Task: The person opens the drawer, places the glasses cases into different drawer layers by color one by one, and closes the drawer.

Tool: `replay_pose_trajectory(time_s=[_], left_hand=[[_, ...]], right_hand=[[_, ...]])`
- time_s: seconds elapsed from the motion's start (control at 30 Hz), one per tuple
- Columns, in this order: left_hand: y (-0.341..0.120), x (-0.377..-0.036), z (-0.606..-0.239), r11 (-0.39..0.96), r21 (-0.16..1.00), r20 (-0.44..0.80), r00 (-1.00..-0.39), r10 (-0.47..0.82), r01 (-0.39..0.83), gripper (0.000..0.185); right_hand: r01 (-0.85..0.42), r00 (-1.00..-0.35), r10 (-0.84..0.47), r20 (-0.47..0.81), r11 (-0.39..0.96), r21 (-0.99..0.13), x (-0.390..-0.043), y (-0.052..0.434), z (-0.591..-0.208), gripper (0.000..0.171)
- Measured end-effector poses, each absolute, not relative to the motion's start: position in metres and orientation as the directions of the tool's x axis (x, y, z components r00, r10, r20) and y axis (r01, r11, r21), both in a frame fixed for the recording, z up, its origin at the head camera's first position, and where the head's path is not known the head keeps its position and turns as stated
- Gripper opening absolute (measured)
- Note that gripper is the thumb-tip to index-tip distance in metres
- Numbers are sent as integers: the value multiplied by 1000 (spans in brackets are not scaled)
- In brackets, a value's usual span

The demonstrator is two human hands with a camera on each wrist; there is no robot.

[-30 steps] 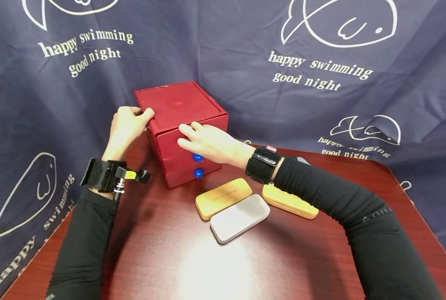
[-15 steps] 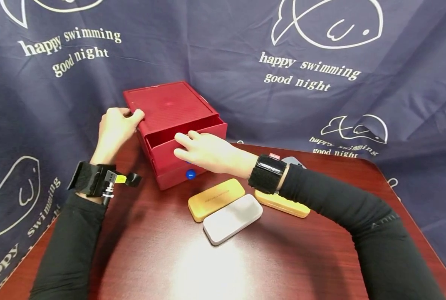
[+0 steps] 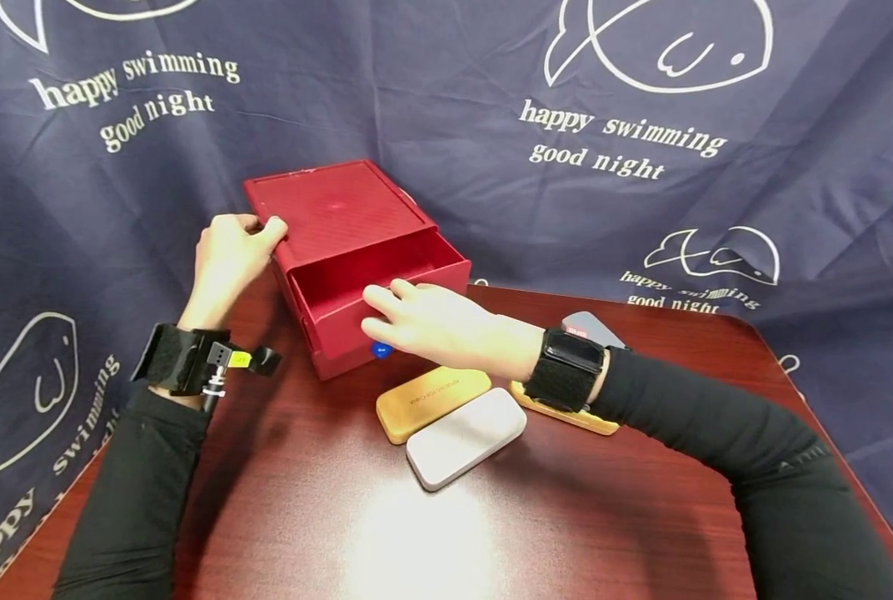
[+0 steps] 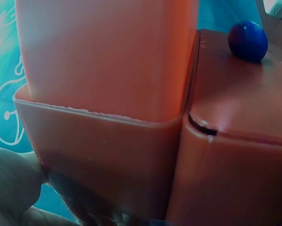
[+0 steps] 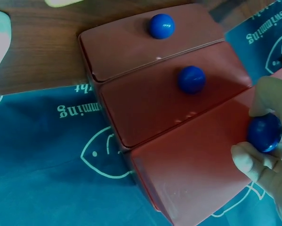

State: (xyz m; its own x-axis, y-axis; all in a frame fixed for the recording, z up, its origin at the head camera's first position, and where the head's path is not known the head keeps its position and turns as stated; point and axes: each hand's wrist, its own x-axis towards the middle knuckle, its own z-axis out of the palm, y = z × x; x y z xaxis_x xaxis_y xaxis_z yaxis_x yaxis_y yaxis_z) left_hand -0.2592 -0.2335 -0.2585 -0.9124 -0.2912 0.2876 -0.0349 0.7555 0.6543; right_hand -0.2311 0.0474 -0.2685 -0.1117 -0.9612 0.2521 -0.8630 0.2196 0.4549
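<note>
Glossy red drawer box (image 3: 337,208) far back on a wooden surface (image 3: 304,500), round blue knobs (image 5: 191,79), top drawer (image 5: 188,167) partly out, right fingers (image 5: 246,160) pinching its knob (image 5: 264,133), left fingers (image 3: 273,228) gripping the box's edge

Glossy red-brown wood-grain worktop (image 3: 296,492), and standing at the back, the red drawer unit (image 3: 341,204)! In front, a yellow glasses case (image 3: 430,404) beside a white one (image 3: 467,437); right of them, another yellow case (image 3: 595,424), partly hidden, grey object (image 3: 596,327) behind.
</note>
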Motion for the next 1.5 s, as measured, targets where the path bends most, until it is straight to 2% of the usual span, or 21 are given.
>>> replay_pose_trajectory(time_s=[0.2,0.37,0.83,1.03,1.2,1.5], left_hand=[[-233,-260,-256,757,652,294,-910,-292,-32,41],[-234,-260,-254,759,651,295,-909,-295,-35,40],[-237,-259,-258,758,652,313,-902,-297,-23,41],[-237,-260,-258,760,649,317,-902,-293,-19,40],[-236,-260,-258,761,648,322,-901,-291,-14,40],[-234,-260,-259,760,650,312,-903,-294,-23,41]], right_hand=[[-850,-63,-952,300,208,483,-222,56,-270,12],[-840,-50,-954,296,200,504,-209,61,-270,12],[-809,-63,-964,257,200,553,-194,73,-276,17],[-816,-94,-972,217,200,543,-190,81,-274,20],[-775,-111,-974,199,210,596,-186,88,-271,22],[-729,-71,-960,272,236,642,-183,95,-276,26]])
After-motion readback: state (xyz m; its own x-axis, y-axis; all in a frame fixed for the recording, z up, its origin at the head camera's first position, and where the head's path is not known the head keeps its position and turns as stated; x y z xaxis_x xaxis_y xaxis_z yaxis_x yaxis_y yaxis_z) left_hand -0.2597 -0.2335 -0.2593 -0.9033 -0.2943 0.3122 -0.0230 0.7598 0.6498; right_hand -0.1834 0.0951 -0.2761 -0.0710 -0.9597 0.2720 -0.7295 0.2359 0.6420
